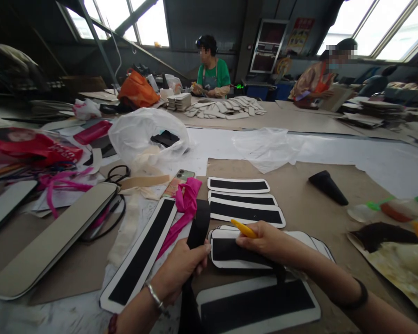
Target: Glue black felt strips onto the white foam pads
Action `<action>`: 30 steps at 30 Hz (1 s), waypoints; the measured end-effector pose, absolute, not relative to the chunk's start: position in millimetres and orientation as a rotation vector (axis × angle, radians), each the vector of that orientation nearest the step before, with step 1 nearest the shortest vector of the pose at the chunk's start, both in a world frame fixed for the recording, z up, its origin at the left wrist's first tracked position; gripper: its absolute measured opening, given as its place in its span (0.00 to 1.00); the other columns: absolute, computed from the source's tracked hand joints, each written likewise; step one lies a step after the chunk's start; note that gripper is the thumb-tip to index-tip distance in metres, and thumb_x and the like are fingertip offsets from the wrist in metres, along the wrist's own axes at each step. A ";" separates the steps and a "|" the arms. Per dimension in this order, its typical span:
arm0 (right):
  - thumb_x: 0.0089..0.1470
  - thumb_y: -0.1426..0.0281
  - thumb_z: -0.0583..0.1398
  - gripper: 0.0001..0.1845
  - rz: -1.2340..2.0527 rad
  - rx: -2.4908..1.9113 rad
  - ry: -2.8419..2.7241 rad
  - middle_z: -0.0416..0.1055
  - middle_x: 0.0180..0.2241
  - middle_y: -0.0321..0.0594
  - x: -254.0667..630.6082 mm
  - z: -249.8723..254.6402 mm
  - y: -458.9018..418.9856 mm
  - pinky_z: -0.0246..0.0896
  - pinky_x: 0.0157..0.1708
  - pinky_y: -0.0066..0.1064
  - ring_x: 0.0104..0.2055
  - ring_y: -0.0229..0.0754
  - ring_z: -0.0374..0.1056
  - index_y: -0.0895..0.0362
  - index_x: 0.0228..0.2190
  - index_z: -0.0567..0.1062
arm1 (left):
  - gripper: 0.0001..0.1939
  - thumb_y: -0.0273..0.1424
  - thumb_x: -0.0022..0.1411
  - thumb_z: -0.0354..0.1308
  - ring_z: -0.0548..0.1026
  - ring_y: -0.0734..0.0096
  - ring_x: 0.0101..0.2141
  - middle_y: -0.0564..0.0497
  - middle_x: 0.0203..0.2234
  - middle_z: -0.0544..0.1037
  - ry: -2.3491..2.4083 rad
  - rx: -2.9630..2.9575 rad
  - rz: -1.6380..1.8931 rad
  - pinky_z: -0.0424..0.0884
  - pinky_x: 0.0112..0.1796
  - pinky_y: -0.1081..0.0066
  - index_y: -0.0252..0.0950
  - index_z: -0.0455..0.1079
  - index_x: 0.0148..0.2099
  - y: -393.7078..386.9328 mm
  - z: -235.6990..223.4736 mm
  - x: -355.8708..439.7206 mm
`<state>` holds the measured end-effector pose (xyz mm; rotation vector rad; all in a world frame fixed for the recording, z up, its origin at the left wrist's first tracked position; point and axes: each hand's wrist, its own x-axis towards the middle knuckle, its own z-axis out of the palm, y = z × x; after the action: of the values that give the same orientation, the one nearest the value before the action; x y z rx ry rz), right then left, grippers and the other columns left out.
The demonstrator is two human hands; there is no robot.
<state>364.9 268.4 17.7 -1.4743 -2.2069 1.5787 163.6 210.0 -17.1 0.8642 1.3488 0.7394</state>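
Much of what lay in sight looked finished: three slim white panels with rounded corners and black centres (245,213) sat behind the hands, a longer white-edged panel with a black band (142,260) slanted on the left, and a broad white-bordered black panel (257,304) lay nearest the person. Whether the black parts were fixed or merely laid down could not be told.

The piece in hand seemed only partway along. The left hand (181,264) pinched a limp black strip (199,222) between thumb and fingers, its upper part curving above the grip; it was not yet flat on any panel. The right hand (270,241) had its fingers curled round a yellow pointed tool (244,228), over a pile of white rounded panels (226,250) on the brown sheet of board (313,206). The top panel bore black too, though the hand hid part of it. Those beneath showed only pale edges, so how many remained was unclear. Farther left, a long beige panel with rounded ends (55,241) showed no black on its upper face
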 end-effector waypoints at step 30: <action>0.48 0.68 0.53 0.11 1.204 -1.715 -2.386 0.56 0.15 0.30 360.8 13.6 265.7 0.44 0.18 0.23 0.18 0.31 0.52 0.58 0.19 0.70 | 0.17 0.43 0.43 0.61 0.57 0.79 0.15 0.58 0.11 0.61 1.499 0.835 0.784 0.51 0.19 0.75 0.35 0.62 0.21 210.0 -14.0 183.0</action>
<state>360.8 265.7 13.6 -1.7154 -2.3864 1.2037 183.0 210.0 -14.0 0.8355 1.4991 0.7839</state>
